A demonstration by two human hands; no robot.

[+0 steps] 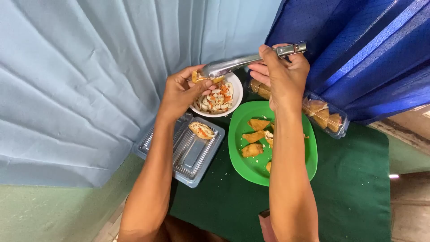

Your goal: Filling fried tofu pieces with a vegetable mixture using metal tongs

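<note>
Metal tongs (242, 62) gripped in right hand (282, 74), fingers pressed together round handle. Fried pastry piece (199, 77) pinched in left hand (181, 92) at tong tip, over white bowl (236, 96) of vegetable filling. Green plate (244, 166) with pastries at 5 o'clock of bowl; clear plastic tray (192, 157) at 7 o'clock, one filled pastry (201, 130) inside.
</note>
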